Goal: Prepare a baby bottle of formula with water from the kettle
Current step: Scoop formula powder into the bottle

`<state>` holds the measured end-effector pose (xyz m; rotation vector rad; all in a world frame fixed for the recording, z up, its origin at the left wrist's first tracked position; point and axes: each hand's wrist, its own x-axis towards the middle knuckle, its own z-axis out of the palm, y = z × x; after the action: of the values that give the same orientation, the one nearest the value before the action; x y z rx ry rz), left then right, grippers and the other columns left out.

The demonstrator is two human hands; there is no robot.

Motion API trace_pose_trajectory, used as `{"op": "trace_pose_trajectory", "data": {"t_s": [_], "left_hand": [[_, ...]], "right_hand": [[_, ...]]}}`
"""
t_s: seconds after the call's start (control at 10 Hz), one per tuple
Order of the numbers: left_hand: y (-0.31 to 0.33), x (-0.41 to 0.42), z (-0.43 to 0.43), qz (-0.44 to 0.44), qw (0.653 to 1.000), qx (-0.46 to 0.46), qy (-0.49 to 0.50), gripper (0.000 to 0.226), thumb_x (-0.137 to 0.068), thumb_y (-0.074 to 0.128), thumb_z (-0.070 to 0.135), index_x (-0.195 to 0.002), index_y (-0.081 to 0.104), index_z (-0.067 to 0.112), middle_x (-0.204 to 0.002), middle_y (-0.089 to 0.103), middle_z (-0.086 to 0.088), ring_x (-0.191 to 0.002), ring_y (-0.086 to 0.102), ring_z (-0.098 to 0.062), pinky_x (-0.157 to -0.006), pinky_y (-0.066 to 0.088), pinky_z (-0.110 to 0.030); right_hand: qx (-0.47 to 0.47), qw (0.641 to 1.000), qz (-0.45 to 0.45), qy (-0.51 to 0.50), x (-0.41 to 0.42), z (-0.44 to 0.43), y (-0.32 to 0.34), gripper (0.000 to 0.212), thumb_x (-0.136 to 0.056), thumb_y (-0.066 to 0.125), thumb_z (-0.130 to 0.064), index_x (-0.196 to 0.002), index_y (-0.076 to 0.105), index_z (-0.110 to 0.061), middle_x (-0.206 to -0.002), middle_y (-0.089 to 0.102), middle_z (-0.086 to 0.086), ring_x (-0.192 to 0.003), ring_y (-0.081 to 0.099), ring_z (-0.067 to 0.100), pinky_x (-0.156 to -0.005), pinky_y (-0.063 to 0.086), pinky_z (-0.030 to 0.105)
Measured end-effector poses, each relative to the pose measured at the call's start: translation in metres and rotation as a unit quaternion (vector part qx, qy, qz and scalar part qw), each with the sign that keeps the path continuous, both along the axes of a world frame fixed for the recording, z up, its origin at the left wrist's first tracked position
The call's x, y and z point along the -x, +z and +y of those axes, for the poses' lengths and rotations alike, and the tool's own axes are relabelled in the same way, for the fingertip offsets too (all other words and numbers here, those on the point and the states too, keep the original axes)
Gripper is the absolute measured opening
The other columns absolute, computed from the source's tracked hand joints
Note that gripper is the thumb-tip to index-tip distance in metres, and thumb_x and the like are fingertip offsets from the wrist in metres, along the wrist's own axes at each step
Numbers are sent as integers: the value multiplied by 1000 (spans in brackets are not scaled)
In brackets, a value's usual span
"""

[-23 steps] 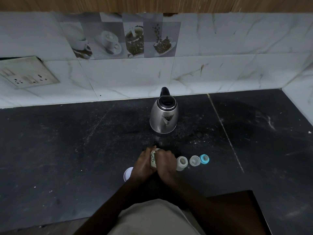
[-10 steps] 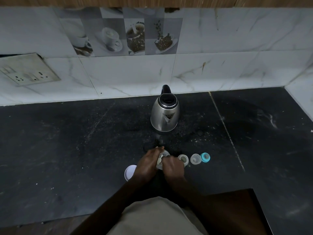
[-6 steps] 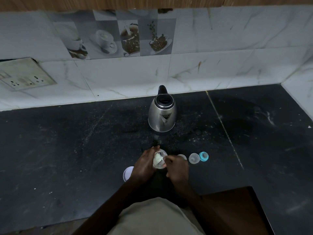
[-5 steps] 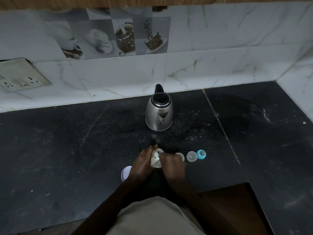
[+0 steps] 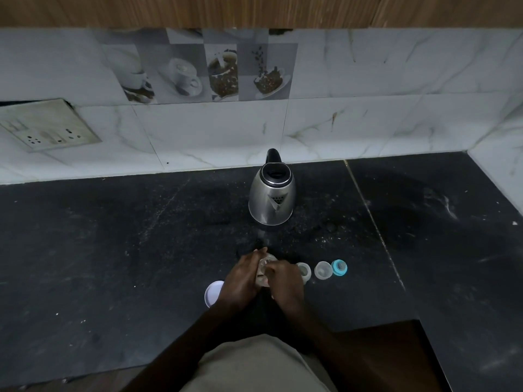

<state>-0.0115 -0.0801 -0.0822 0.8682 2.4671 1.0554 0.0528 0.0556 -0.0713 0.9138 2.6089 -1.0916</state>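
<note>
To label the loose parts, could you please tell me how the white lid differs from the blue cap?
The white lid is pale, wide and flat; the blue cap is teal and smaller. The lid lies beside the left hand, partly hidden by it; the cap lies clear, right of the right hand. Both are round and loose on the counter.
</note>
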Motion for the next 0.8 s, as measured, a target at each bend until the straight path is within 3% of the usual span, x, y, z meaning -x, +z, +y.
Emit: {"op": "trace_pose_trajectory", "data": {"t_s": [0.1,0.2,0.4,0.5,0.6,0.7,0.8], "left_hand": [[-2,1,-2,-36,999,6,29,85,-85,80,43,-157,38,28,-153,51,7,-140,46,-11,-110,44,-27],[0,2,-3,-32,999,17,35,90,-81,82,45,-157,38,25,-152,52,5,-137,48,-13,-108,41,-22],[0,1,-5,-36,998,9,51,90,-79,77,46,-157,39,21,-152,52,1,-137,51,-21,-111,45,-34],[3,0,-6,-42,997,4,66,95,-76,80,54,-156,39,24,-149,54,2,-134,53,-17,-108,47,-34],[2,0,-4,-46,996,5,82,96,-76,86,52,-156,39,26,-148,54,2,-134,53,-15,-108,47,-33],[3,-1,-2,-43,996,10,82,95,-77,86,49,-156,39,25,-148,55,2,-133,53,-16,-107,47,-33],[1,-2,0,-37,996,13,83,92,-79,86,44,-156,40,23,-148,55,1,-133,53,-18,-107,47,-32]], "right_hand": [[95,989,44,-108,-12,0,13,22,-103,63,-26,-102,82,-16,-73,72,-10,-56,64,9,-60,52,18],[128,975,81,-162,-22,-1,20,16,-101,68,-24,-99,82,-18,-71,76,-11,-43,61,11,-55,53,19],[122,967,104,-196,-30,-1,24,14,-102,68,-20,-105,81,-19,-75,78,-8,-39,57,11,-51,52,21],[88,978,97,-164,-33,0,26,16,-103,66,-21,-107,81,-19,-77,77,-10,-46,63,12,-58,57,25],[-54,996,72,2,-39,1,24,21,-105,59,-29,-106,80,-24,-91,77,-6,-78,72,14,-78,58,37],[-84,993,86,23,-40,6,25,21,-105,59,-29,-107,80,-26,-97,78,-5,-88,72,15,-82,56,37],[-129,988,69,48,-40,7,28,23,-106,53,-33,-102,74,-28,-95,75,-6,-88,72,17,-76,54,34]]}}
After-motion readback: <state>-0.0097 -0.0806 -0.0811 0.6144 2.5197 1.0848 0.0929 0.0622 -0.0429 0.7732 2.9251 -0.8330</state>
